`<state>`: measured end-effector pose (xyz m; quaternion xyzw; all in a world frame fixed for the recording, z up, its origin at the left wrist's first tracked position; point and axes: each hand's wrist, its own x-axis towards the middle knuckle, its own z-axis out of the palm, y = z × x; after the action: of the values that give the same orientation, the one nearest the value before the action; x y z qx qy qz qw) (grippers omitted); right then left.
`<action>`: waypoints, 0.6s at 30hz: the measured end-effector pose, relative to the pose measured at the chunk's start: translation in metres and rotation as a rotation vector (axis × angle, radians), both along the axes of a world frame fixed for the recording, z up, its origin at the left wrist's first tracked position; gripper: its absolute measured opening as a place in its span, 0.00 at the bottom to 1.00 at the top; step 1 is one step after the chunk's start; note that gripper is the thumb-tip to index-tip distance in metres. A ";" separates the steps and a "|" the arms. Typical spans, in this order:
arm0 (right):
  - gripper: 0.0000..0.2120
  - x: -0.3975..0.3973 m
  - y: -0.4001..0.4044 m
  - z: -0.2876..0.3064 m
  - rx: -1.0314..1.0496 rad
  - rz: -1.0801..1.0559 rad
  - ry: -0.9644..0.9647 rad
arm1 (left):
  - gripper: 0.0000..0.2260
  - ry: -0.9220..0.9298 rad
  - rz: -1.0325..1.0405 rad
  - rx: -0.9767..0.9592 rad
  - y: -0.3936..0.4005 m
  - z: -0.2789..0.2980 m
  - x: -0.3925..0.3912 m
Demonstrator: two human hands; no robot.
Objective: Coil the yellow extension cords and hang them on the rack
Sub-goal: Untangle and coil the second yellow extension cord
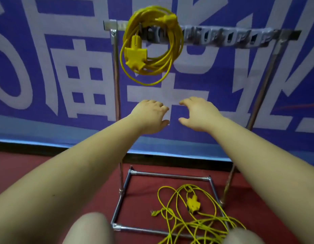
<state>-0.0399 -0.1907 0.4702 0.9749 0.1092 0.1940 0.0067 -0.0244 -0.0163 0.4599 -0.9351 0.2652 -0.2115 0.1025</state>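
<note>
Reaching forward, you are holding your left hand [150, 117] and right hand [199, 114] empty, fingers loosely spread, below the coiled cord [152, 46] hanging on the rack [240, 35].

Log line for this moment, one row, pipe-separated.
coiled cord: hung on rack | loose cord: uncoiled on floor | left hand: open, empty | right hand: open, empty

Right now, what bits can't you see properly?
- Head view: how the coiled cord catches on the rack's hooks: blurred, and the coil covers them.
- Loose cord on the floor: its near end is cut off by the bottom edge and behind a blurred knee.
</note>
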 end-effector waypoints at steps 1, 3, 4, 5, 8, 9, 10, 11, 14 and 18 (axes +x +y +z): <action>0.29 -0.002 -0.004 -0.014 -0.004 -0.012 0.026 | 0.25 0.025 0.001 0.004 -0.003 -0.015 -0.001; 0.28 -0.007 -0.011 -0.044 -0.012 -0.025 0.078 | 0.24 0.067 -0.001 0.006 -0.009 -0.047 -0.003; 0.28 -0.009 -0.014 -0.061 -0.012 -0.028 0.104 | 0.24 0.092 -0.006 0.002 -0.012 -0.063 -0.003; 0.28 -0.011 -0.017 -0.079 -0.010 -0.029 0.131 | 0.24 0.121 -0.011 -0.002 -0.015 -0.080 -0.002; 0.28 -0.012 -0.024 -0.134 -0.014 -0.037 0.209 | 0.23 0.210 -0.012 -0.014 -0.023 -0.130 0.002; 0.28 -0.012 -0.027 -0.153 -0.010 -0.043 0.243 | 0.22 0.238 -0.013 -0.018 -0.025 -0.146 0.005; 0.28 -0.010 -0.030 -0.169 -0.001 -0.049 0.274 | 0.22 0.261 -0.014 -0.017 -0.027 -0.161 0.009; 0.28 -0.008 -0.033 -0.185 0.005 -0.057 0.307 | 0.22 0.286 -0.014 -0.007 -0.030 -0.176 0.013; 0.28 0.006 -0.044 -0.223 0.012 -0.084 0.385 | 0.22 0.372 -0.014 0.047 -0.039 -0.217 0.030; 0.28 0.032 -0.060 -0.268 0.016 -0.119 0.496 | 0.23 0.499 -0.029 0.098 -0.055 -0.267 0.058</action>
<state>-0.0079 -0.2506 0.2026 0.9974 0.0484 -0.0508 -0.0166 0.0335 -0.0711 0.1929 -0.9484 0.3056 0.0376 0.0762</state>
